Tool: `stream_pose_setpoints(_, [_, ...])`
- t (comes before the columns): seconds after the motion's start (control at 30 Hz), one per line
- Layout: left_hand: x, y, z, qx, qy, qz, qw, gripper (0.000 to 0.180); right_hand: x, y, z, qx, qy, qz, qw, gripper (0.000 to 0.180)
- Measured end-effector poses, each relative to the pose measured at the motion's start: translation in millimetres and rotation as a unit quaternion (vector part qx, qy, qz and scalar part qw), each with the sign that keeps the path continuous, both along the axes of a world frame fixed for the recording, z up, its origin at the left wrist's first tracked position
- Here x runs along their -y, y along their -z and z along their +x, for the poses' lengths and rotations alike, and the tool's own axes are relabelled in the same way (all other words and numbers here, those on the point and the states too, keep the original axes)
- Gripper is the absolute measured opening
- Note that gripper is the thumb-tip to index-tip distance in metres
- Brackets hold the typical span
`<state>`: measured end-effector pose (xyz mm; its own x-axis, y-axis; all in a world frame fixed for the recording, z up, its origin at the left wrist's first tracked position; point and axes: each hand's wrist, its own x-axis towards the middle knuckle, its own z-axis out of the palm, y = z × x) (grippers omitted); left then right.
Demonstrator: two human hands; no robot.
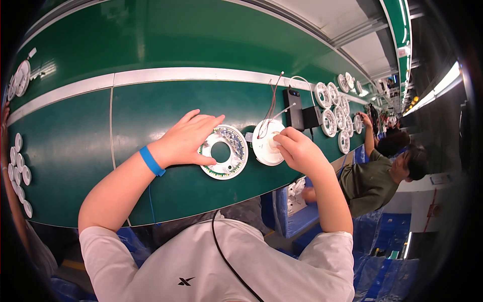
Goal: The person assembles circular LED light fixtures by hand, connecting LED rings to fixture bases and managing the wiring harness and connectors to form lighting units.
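Observation:
A white ring-shaped housing [241, 162] with a green circuit board inside and a round hole in the middle lies on the green bench. My left hand [183, 138] rests at its left side, fingers spread, the thumb reaching over the ring toward the hole. To the right is a white round disc [262, 146] with thin dark and white wires rising from its far side. My right hand [299, 150] pinches at the middle of this disc, fingers closed on a small raised part. The fingertips partly hide that part. A blue strap [151, 161] circles my left wrist.
Behind the disc stands a black box-shaped device [293, 108] with a white cable. Several white rings [329, 122] sit farther right, where a co-worker [372, 178] reaches in. Small white round parts [19, 168] lie at the far left. A white rail [201, 74] borders the bench's back.

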<state>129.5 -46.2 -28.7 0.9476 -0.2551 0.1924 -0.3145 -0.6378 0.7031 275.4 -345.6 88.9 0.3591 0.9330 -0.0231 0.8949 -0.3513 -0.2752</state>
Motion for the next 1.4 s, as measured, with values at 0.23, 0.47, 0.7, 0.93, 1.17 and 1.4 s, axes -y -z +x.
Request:
stream_pose_setpoints(0.23, [0, 6, -2, 0.026, 0.003, 0.010, 1.000, 0.105, 11, 6, 9, 0.051, -0.034, -0.015, 0.998, 0.030])
stream_pose_setpoints(0.47, [2, 6, -2, 0.024, 0.005, 0.008, 1.000, 0.104, 26, 28, 5, -0.276, 0.334, 0.224, 0.873, 0.026])
stream_pose_setpoints(0.7, [1, 9, -1, 0.030, 0.003, 0.004, 1.000, 0.103, -5, 18, 4, -0.498, 0.343, 0.290, 0.742, 0.023])
stream_pose_setpoints(0.93, [1, 12, -4, 0.046, 0.001, 0.000, 0.999, 0.103, -4, 31, 6, -0.522, 0.305, 0.329, 0.726, 0.016])
stream_pose_setpoints(1.17, [1, 13, -2, 0.047, 0.001, 0.000, 0.999, 0.104, -2, 44, -6, -0.421, 0.247, 0.349, 0.800, 0.016])
stream_pose_setpoints(1.4, [0, 14, -5, 0.057, -0.005, 0.010, 0.998, 0.101, -10, 45, -14, -0.424, 0.239, 0.360, 0.796, 0.019])
